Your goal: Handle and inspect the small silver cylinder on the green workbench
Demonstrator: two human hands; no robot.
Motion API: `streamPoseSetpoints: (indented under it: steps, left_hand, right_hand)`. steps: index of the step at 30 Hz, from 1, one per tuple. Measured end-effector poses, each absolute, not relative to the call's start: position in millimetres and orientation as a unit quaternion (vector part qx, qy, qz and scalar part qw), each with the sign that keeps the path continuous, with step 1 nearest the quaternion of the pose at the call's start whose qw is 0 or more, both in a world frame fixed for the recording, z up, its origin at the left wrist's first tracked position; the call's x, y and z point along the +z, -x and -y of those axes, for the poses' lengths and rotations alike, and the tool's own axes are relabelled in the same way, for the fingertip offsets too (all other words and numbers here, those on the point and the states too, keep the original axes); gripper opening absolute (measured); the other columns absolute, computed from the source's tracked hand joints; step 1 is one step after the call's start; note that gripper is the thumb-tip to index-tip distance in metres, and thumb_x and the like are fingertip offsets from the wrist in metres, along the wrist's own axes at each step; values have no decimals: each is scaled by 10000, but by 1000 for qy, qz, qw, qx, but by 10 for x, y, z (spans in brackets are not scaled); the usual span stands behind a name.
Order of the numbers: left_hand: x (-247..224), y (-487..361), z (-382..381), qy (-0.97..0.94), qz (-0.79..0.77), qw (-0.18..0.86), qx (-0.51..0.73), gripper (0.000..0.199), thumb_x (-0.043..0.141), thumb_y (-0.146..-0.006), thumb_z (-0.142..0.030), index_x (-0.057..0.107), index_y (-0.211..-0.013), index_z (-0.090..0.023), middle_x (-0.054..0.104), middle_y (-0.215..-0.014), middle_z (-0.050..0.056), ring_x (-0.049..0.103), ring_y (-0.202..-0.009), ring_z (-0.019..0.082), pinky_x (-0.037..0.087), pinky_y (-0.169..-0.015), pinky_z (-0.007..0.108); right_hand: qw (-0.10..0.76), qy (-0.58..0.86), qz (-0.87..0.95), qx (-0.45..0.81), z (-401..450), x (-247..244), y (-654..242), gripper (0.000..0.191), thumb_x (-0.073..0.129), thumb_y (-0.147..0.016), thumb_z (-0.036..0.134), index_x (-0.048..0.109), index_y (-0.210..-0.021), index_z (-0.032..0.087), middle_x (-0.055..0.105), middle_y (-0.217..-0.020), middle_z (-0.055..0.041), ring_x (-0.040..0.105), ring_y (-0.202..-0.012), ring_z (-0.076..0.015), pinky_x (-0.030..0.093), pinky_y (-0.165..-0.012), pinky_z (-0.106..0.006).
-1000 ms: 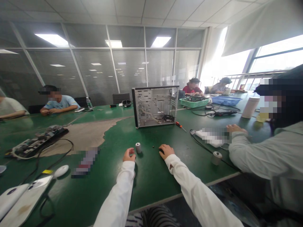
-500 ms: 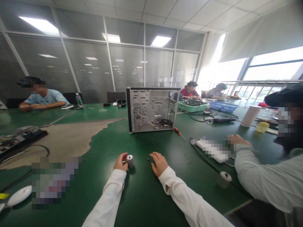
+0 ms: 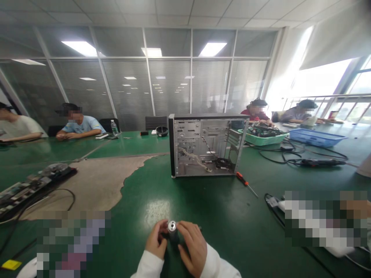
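Note:
A small silver metal cylinder (image 3: 172, 228) with a dark hole in its top stands upright in front of me, its lower part in shadow. My left hand (image 3: 157, 238) is curled against its left side, fingers and thumb around it. From the right, my right hand (image 3: 193, 244) reaches in with its fingertips at the cylinder's upper edge. The right thumb lies apart from the fingers, lower down. Just past the right knuckles, a tiny piece (image 3: 199, 227) is barely visible on the green table (image 3: 139, 200).
An open computer case (image 3: 207, 146) stands ahead, with an orange-handled screwdriver (image 3: 242, 179) by its right corner. A circuit assembly (image 3: 34, 185) lies left. Green (image 3: 263, 138) and blue (image 3: 317, 137) baskets and cables are back right. Several people sit around; a blurred hand is at the right edge.
My right hand has moved left from the bare tabletop to the cylinder. Both hands are now close together around it. The view has shifted, so the computer case appears lower and further right.

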State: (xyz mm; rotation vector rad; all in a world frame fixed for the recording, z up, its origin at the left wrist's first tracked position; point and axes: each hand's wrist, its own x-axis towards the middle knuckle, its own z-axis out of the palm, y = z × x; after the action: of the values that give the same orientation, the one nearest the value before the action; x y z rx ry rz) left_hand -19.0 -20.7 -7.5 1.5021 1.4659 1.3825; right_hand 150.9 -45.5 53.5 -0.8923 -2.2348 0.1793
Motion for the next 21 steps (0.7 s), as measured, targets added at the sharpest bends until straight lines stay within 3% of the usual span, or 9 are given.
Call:
streamPoseSetpoints:
  steps: [6,15,21]
  left_hand:
    - [-61,180,188,-576,-559,305,512,433,351,-493,-93,515,-891,-146,604,-821,54,564,-698,167,423,-633,283]
    - [-53,161,196,-549,-558,316,535,378,368,-506,-119,518,-851,-146,590,-724,29,565,-597,145,440,-627,281]
    - [-95,175,149,-530,-535,345,560,330,399,-535,-142,497,-851,-148,567,-671,8,555,-506,114,445,-565,256]
  right_hand:
    - [339,394,848,105,467,460,-1403,511,411,-693,170,294,-1190,159,388,-1161,-103,392,-1017,-222,355,-839,-367]
    - [404,427,798,135,341,172,-1136,609,444,-635,146,248,-1211,114,414,-1143,-116,363,-1055,-220,323,-887,-380]
    - [408,440,787,147,320,71,-1126,574,428,-644,130,277,-1197,108,451,-1110,-124,404,-1022,-217,340,-868,-382]
